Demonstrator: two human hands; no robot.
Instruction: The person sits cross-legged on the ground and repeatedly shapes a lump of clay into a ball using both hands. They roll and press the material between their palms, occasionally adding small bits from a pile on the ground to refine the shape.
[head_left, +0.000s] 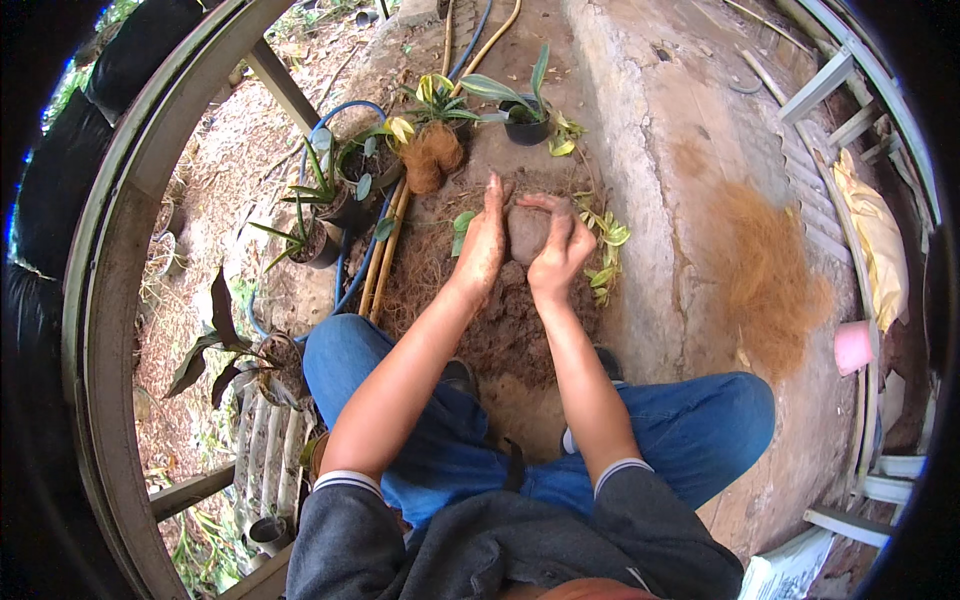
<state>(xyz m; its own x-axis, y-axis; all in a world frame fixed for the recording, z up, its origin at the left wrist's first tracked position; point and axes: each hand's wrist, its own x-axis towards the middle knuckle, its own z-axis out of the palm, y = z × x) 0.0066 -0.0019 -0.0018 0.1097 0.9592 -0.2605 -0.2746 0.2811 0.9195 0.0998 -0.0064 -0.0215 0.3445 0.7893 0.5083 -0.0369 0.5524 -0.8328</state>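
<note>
A rounded ball of damp soil (529, 234) sits between my two hands, above a heap of loose dark soil (506, 330). My left hand (484, 238), smeared with dirt, is held on edge with its palm against the ball's left side. Curled around the far and right sides is my right hand (561, 244), its fingers bent over the top. The ball's underside is hidden. Near my left fingers lie two bundles of brown coconut fibre (429, 156). A green leaf (463, 225) shows beside my left wrist, and leafy yellow-green cuttings (606, 247) lie right of my right hand.
Potted plants (319, 244) stand at the left, with another black pot (527, 124) ahead. A blue hose (360, 274) and bamboo poles (391, 247) run along the left. Loose coconut fibre (772, 277) is spread on the concrete ledge (637, 187); a pink pot (855, 349) is farther right.
</note>
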